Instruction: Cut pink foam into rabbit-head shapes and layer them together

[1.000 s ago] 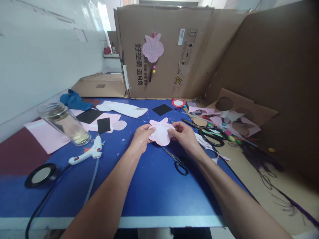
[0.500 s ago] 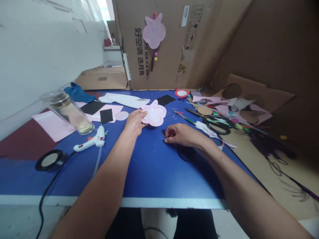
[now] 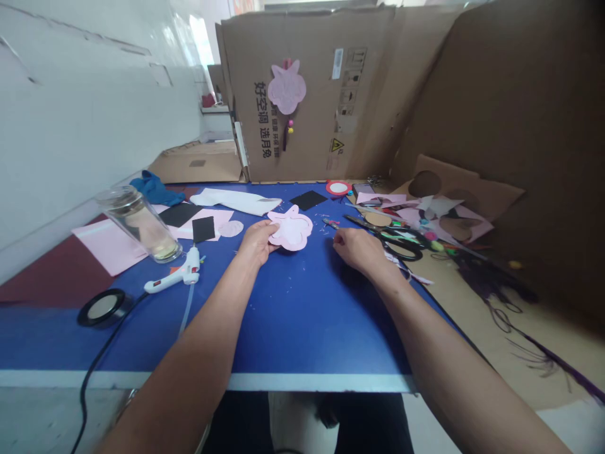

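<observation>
My left hand (image 3: 259,243) pinches a pink paper cutout with a scalloped, flower-like edge (image 3: 292,231) and a paler inner panel, raised a little above the blue table. My right hand (image 3: 358,248) is low over the table to the right, its fingers curled; what they hold, if anything, is hidden. Just beyond its knuckles lies a slim pen-like tool (image 3: 329,222), partly covered by the hand. Black-handled scissors (image 3: 401,244) lie beside it on the right. A black paper square (image 3: 309,200) lies behind the cutout.
On the left are a white glue gun (image 3: 182,274) with its cord, a black tape roll (image 3: 104,307), a glass jar (image 3: 142,224) and a blue cloth (image 3: 155,189). Paper scraps (image 3: 425,208) pile up on the right. A similar pink cutout (image 3: 287,88) hangs on the cardboard (image 3: 312,145).
My right hand has moved away and to the right, from the open table to beside the pen-like tool. The left hand still holds the cutout. The camera view has tilted up slightly.
</observation>
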{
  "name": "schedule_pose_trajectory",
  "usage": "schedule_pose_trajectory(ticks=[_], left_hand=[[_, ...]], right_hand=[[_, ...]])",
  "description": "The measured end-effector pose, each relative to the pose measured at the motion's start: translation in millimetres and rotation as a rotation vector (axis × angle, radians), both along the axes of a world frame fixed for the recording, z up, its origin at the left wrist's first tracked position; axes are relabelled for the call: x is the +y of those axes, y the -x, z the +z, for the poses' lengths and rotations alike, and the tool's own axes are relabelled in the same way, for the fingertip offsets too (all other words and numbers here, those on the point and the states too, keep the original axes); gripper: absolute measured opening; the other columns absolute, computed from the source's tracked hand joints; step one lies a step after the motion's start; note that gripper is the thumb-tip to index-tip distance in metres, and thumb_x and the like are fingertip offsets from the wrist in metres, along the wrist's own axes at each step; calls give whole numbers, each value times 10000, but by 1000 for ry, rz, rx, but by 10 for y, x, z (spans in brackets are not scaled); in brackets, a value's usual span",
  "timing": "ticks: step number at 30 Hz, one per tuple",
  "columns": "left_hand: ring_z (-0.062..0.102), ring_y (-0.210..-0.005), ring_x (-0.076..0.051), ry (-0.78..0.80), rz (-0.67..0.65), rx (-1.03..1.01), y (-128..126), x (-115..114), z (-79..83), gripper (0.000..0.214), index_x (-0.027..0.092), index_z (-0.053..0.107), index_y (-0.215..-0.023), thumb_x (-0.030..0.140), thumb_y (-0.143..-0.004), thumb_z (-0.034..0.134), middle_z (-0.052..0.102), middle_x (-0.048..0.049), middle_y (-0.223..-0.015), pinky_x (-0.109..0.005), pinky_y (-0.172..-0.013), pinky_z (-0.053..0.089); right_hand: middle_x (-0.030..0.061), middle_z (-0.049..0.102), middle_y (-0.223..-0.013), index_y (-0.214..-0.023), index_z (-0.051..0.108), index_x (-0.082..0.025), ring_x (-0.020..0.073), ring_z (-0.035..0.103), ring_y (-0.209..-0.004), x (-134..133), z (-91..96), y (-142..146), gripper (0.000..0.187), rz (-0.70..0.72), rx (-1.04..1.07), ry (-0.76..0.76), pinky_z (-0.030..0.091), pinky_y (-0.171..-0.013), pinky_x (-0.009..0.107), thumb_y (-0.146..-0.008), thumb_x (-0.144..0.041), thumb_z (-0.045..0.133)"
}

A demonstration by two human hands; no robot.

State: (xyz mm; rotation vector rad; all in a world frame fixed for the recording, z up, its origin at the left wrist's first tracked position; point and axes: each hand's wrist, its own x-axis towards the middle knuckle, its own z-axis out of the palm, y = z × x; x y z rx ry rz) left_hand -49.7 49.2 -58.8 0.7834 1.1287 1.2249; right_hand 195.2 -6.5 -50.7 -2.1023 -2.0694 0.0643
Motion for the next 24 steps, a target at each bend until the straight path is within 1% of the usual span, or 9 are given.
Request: schedule_pose_trajectory(ticks=[2, 6, 13, 20, 24], left_hand=[[706, -653, -174, 8, -17, 1, -22, -10, -3, 152, 165, 678, -799, 142, -730, 812, 739, -61, -758, -352, -711, 616], [687, -622, -167, 10, -30, 2, -72, -47, 7, 124, 165, 667, -758, 119, -745, 781, 716, -45, -701, -349, -696, 616], [680, -599, -162, 24, -63, 23, -142, -107, -11, 96, 160, 691, -776, 125, -744, 774, 728, -55, -720, -326, -648, 605], [694, -635, -166, 20, -58, 23, -166, -106, -49, 140, 160, 681, -775, 144, -718, 809, 732, -54, -736, -335, -686, 612], [694, -644, -168, 22, -55, 37, -182, -115, -48, 115, 157, 680, -775, 132, -730, 783, 731, -52, -737, -334, -688, 609]], right_hand=[[138, 799, -1026, -1034, 773, -224, 305, 741, -963, 1, -11, 9, 203, -6, -7, -12, 468, -717, 323, -947, -253, 592], [137, 800, -1034, -1020, 762, -224, 311, 741, -977, 2, -25, 26, 179, -11, -11, -21, 466, -708, 322, -953, -262, 600], [135, 791, -1076, -1051, 748, -214, 302, 743, -993, -51, -7, 85, 207, -7, -33, -60, 461, -714, 318, -978, -237, 556], [143, 767, -1096, -1086, 743, -205, 297, 733, -1005, -37, -45, 147, 232, 1, -49, -76, 478, -759, 324, -1007, -240, 528], [137, 754, -1119, -1117, 722, -203, 293, 729, -1010, -19, -59, 166, 242, -5, -80, -65, 487, -781, 330, -1030, -275, 507]])
